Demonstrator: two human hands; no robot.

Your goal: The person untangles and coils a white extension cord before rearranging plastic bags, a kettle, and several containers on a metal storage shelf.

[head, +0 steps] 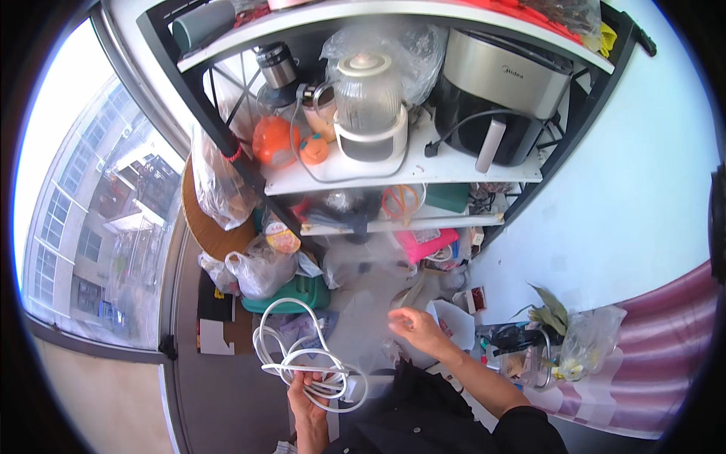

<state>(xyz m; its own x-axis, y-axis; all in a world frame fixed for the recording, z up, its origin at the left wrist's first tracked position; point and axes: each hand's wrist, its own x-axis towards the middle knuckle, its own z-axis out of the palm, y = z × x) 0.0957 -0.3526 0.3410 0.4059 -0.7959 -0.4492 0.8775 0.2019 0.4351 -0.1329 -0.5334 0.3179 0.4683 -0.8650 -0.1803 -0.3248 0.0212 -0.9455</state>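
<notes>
A loosely coiled white cable (pixel 326 369) is gripped in my left hand (pixel 306 397), low in the middle of the view. Its loops stand up above my fingers and spread to both sides. My right hand (pixel 417 329) hovers to the right of the coil, fingers slightly curled and apart, with nothing in them. Beside that hand, on its right, is a white plastic bin (pixel 454 323). Below the far loops lie a teal plastic container (pixel 306 295) and a purple-and-blue bag (pixel 309 329).
Ahead stands a shelf unit (pixel 351 184) with a glass kettle (pixel 368 102), a Midea air fryer (pixel 505 91) and an orange container (pixel 275 142). Plastic bags (pixel 261 267) and a round brown board (pixel 212 227) are at left, near the window (pixel 96 215). A pink package (pixel 425 243) lies under the shelf.
</notes>
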